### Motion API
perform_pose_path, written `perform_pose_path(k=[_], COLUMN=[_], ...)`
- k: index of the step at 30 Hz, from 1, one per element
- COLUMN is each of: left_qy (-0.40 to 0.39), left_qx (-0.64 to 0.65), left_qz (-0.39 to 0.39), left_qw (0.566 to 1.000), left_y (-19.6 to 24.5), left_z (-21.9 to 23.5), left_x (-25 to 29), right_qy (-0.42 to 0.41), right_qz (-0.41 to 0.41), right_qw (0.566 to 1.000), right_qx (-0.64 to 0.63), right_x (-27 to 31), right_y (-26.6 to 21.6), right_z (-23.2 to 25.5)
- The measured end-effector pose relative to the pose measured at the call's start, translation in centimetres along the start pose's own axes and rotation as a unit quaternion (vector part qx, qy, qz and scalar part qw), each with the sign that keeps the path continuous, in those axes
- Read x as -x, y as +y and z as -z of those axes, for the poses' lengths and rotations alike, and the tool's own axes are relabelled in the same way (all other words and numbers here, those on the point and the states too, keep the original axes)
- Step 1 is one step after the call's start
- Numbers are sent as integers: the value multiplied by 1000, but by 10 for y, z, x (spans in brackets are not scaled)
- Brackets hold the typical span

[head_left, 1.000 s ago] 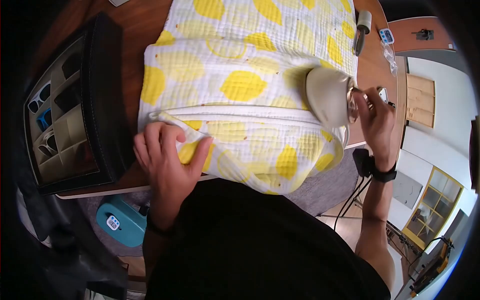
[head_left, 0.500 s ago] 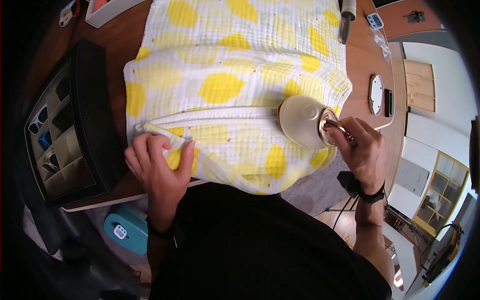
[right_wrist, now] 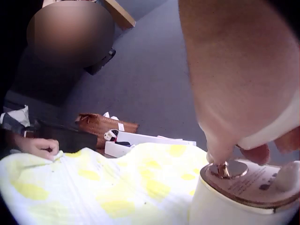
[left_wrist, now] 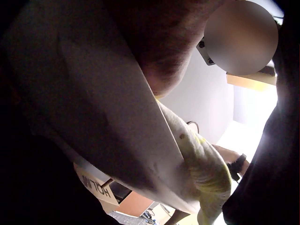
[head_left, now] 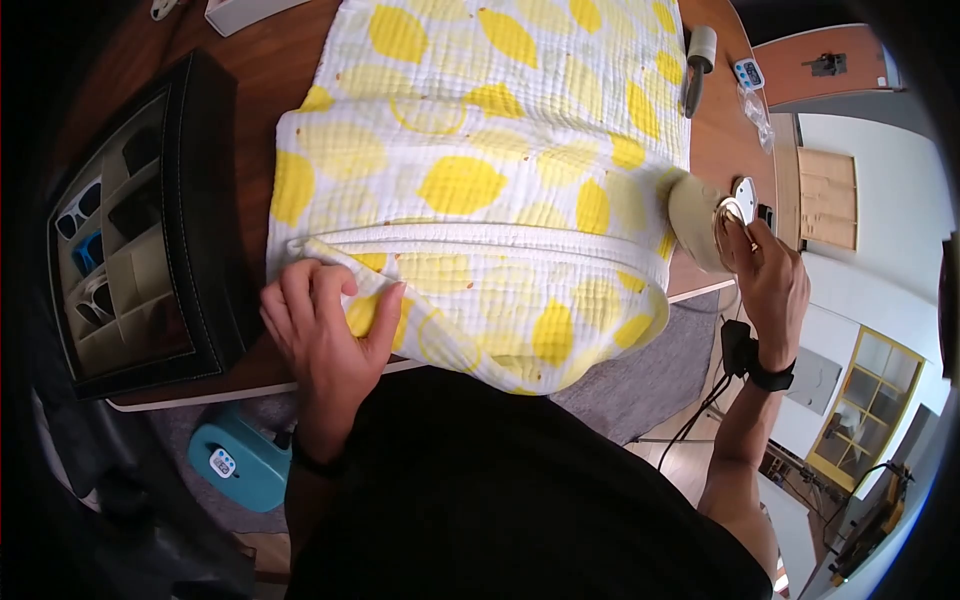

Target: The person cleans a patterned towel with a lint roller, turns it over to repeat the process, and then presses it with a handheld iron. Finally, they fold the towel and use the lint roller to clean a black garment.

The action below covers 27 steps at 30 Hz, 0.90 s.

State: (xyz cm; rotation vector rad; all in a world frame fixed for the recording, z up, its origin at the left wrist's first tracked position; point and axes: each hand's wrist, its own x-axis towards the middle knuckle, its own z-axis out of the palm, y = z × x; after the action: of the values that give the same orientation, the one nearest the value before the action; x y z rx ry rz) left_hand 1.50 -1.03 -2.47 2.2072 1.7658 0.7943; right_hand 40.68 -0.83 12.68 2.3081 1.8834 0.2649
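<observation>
A white muslin cloth with yellow lemons [head_left: 460,185] lies over the table, its near part folded and drooping past the front edge. My left hand [head_left: 330,325] rests on its near left corner, thumb spread from the bent fingers. At the cloth's right side my right hand [head_left: 772,280] pinches a metal part on a cream rounded handheld appliance [head_left: 697,222]. The right wrist view shows the appliance's rose-gold-rimmed end [right_wrist: 253,183] with a metal knob at the fingertips. A white oval plate [head_left: 745,195] partly shows behind the right hand. The left wrist view hides most of the left hand.
A black case of sunglasses [head_left: 205,220] stands left of the cloth. At the back right are a lint roller [head_left: 699,65], a small timer [head_left: 748,73] and crumpled clear plastic [head_left: 757,118]. A white box [head_left: 245,10] sits at the back left; a teal stool [head_left: 240,465] stands below.
My right hand first drew the appliance nearer across the cloth, then moved it right, off the cloth toward the table's right edge. My left hand stays on the corner. The head view shifts slightly.
</observation>
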Motion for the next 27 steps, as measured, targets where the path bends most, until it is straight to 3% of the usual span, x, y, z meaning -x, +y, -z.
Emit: perform_pose_path(k=[4, 7, 10, 12, 14, 17, 21, 22, 24, 27], left_qy=[13, 4, -43, -125, -175, -189, -185, -194, -202, -197], left_qx=[12, 32, 108, 131, 92, 82, 58, 67, 63, 71], left_qz=[-18, -84, -160, -199, -206, -203, -206, -203, -209, -182], left_qw=[1000, 996, 980, 963, 958, 957, 959, 957, 955, 961], left_y=[4, 27, 48, 62, 71, 71, 69, 69, 68, 70], left_z=[-1, -1, -13, -19, -25, -25, -24, -22, -21, -22], left_x=[0, -1, 2, -3, -3, -2, -5, -3, -2, -5], right_qy=[26, -4, -8, -16, 51, -1, 38, -5, 9, 49], right_qz=[51, 69, 60, 52, 80, 28, 42, -5, -47, -36], right_qw=[990, 995, 995, 992, 989, 995, 993, 992, 992, 992], right_qx=[-128, -70, -75, -111, -114, -98, -99, -125, -113, -110], right_x=[-7, -15, -19, -18, -14, -12, -30, -40, -49, -56], right_y=[-7, -29, -28, -30, -26, -29, -17, -10, -7, -5], right_z=[-31, -20, -22, -19, -25, -17, -21, -18, -16, -2])
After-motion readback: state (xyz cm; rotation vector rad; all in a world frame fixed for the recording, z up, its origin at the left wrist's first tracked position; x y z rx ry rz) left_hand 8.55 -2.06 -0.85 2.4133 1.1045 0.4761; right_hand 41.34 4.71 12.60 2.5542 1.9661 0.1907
